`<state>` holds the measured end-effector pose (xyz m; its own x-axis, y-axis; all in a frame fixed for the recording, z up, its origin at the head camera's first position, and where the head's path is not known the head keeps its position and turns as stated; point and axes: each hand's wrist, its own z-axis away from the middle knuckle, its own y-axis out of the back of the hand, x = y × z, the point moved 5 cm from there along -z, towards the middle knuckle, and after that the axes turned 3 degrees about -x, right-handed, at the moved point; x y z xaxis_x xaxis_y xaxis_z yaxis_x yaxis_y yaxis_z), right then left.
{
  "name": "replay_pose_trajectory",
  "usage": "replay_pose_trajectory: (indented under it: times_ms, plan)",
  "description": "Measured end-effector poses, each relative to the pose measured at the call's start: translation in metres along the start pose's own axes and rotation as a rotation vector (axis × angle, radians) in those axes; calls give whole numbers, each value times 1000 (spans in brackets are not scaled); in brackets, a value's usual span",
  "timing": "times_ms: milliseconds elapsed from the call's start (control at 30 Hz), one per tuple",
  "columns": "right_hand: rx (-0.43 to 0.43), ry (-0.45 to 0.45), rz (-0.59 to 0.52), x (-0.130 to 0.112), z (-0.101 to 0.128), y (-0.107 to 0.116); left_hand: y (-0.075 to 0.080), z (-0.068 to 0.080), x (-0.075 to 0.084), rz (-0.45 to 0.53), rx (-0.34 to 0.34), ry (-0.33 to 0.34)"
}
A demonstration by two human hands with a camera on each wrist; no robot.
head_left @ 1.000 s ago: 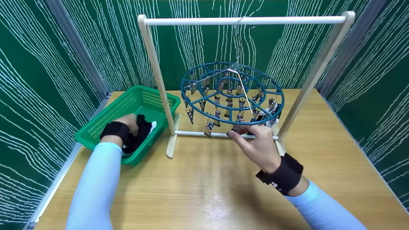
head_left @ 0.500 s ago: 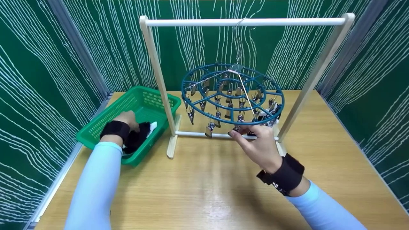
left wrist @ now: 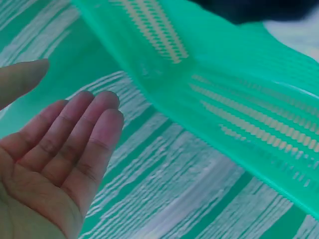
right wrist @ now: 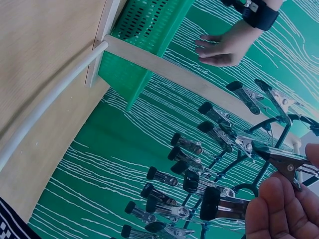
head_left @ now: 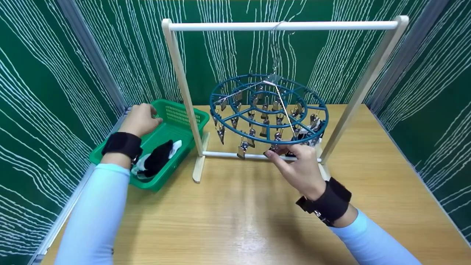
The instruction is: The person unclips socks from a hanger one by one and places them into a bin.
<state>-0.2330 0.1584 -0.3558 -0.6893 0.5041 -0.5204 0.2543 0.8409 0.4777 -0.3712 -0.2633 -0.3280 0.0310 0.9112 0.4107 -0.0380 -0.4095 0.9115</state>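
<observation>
My left hand [head_left: 149, 114] hovers over the far left rim of a green mesh basket [head_left: 180, 115], palm bare and fingers relaxed; the left wrist view shows this left hand [left wrist: 70, 99] holding nothing. A black and white sock [head_left: 158, 160] lies in the basket below my wrist. My right hand [head_left: 278, 151] reaches under the front edge of a round teal clip hanger [head_left: 257, 139] and pinches a metal clip [right wrist: 222, 204] between thumb and finger. Another black and white sock [head_left: 307, 134] hangs clipped at the hanger's right side.
The hanger hangs by a wire hook from the top bar of a wooden rack [head_left: 279, 25] standing on a wooden table [head_left: 235, 221]. The rack's low crossbar [head_left: 224, 154] runs just behind my right hand. Green patterned walls close in on the left, back and right.
My left hand has let go of the black sock and risen out of the basket toward its far left rim. The sock now lies flat. My right hand has stayed at the clip.
</observation>
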Motion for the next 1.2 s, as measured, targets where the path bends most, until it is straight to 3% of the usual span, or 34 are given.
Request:
replay_pose_trajectory:
  times_ms: [100, 300, 467, 767, 933, 1200]
  plan:
    - [2, -2, 0, 1, 0, 1, 7, 9, 11, 61, 9, -22]
    - [-7, -12, -5, -1, -1, 0, 8, 31, 46, 82, 151, -145]
    - [-27, -27, 5, -1, 0, -3, 3, 56, 84, 102, 290, -353]
    - [-42, -53, -1, -2, -1, -3, 0, 102, 150, -72, 518, -769]
    - [-33, -45, 9, -1, 0, -3, -8, 116, 175, -109, 528, -925]
    - [-11, 18, 18, 0, -1, -3, -28, 128, 207, -205, 459, -1022]
